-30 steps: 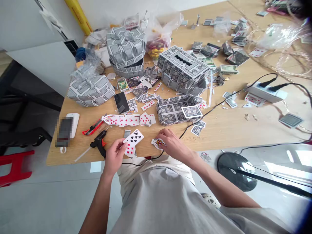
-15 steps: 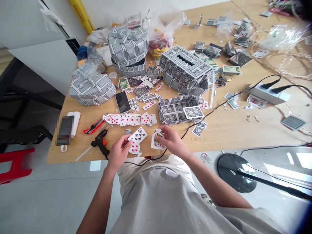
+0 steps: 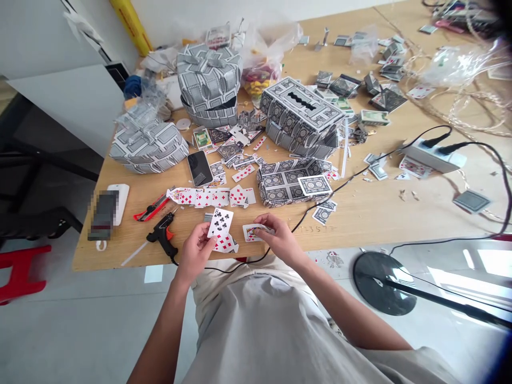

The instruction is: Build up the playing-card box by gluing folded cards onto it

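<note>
My left hand (image 3: 197,249) is closed on playing cards; an eight of clubs (image 3: 221,222) lies on top, with a red diamond card (image 3: 224,244) jutting out below it. Between the fingers of my right hand (image 3: 276,234) is a face card (image 3: 253,232), lying sideways and partly hidden by the fingers. Beyond both hands stretches a strip of overlapping cards (image 3: 212,197), faces up. An open tray made of cards (image 3: 276,181) stands ahead of my right hand, with a loose patterned card (image 3: 315,185) resting across its near right side.
Left of my hands lie a black glue gun (image 3: 163,234), a red utility knife (image 3: 151,208) and a phone (image 3: 200,168). Woven card boxes (image 3: 150,146) and a slotted card box (image 3: 303,109) stand behind. A black cable (image 3: 304,217) crosses the table to a power strip (image 3: 434,154).
The eight of clubs in my left hand has turned more upright. The face card in my right hand has turned from upright to sideways.
</note>
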Tool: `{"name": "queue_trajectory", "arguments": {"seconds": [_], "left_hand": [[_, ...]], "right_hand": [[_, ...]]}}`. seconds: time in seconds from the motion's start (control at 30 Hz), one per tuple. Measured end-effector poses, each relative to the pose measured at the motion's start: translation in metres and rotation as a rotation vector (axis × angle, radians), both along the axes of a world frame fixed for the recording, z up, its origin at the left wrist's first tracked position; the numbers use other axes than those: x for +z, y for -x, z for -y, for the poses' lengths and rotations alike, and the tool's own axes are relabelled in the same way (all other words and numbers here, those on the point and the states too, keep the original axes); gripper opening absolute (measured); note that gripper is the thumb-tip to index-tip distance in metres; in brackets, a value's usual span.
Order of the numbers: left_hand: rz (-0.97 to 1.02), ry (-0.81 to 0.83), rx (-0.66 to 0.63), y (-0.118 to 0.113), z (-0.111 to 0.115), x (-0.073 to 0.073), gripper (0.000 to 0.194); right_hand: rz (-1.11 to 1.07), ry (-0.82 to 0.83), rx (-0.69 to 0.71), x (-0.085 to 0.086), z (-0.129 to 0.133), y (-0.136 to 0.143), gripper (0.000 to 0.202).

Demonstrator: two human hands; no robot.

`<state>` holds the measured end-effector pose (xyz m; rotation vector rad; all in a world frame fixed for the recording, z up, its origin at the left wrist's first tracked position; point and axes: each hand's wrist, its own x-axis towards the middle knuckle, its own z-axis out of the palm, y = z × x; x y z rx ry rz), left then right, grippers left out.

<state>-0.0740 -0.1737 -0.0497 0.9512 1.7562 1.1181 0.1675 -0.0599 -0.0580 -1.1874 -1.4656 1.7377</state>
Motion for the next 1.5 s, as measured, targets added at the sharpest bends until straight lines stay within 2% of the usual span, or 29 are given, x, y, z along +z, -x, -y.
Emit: {"name": "queue_trajectory", "arguments": {"seconds": [0.13, 0.27, 0.33, 0.43, 0.57, 0.67, 0.77, 0.93, 1.1, 1.2, 1.37, 1.43, 1.5], "left_hand": [[-0.014, 0.013, -0.011, 0.001, 0.001, -0.001, 0.034], [-0.038, 0.012, 0.004, 0.001, 0.0, -0.001, 0.027], [-0.03, 0.018, 0.009, 0.0, -0.001, -0.003, 0.028], [0.008, 0.014, 0.022, -0.002, -0.003, -0.007, 0.034], [0.041, 0.01, 0.048, -0.005, -0.004, -0.009, 0.044], [0.064, -0.005, 0.062, -0.01, -0.004, -0.004, 0.044], [0.071, -0.045, 0.093, -0.019, -0.004, 0.006, 0.042], [0.018, -0.093, 0.133, -0.039, -0.001, 0.023, 0.039], [0.028, -0.04, 0.026, -0.044, 0.004, 0.023, 0.038], [-0.127, 0.001, -0.047, -0.043, 0.004, 0.02, 0.032], [-0.525, -0.074, -0.061, -0.041, 0.001, 0.021, 0.018], [-0.586, -0.087, -0.061, -0.042, -0.001, 0.021, 0.019], [-0.585, -0.08, -0.065, -0.043, -0.002, 0.02, 0.02]], "right_hand": [[0.183, -0.313, -0.036, -0.005, 0.004, 0.003, 0.023], [0.359, -0.672, 0.029, 0.0, 0.007, 0.007, 0.031], [0.409, -0.748, 0.073, 0.0, 0.008, 0.006, 0.031], [0.416, -0.776, 0.133, 0.0, 0.007, 0.001, 0.023], [0.305, -0.731, 0.121, 0.006, 0.01, -0.007, 0.017], [0.213, -0.574, 0.101, 0.019, 0.016, -0.005, 0.016], [0.214, -0.41, 0.163, 0.028, 0.022, 0.002, 0.027], [0.319, -0.488, 0.276, 0.026, 0.024, 0.013, 0.044], [0.25, -0.496, 0.291, 0.022, 0.023, 0.015, 0.043], [0.222, -0.436, 0.298, 0.025, 0.025, 0.016, 0.043], [0.228, -0.285, 0.276, 0.032, 0.025, 0.016, 0.055], [0.226, -0.25, 0.27, 0.032, 0.024, 0.014, 0.057], [0.181, -0.21, 0.248, 0.03, 0.024, 0.012, 0.046]]}}
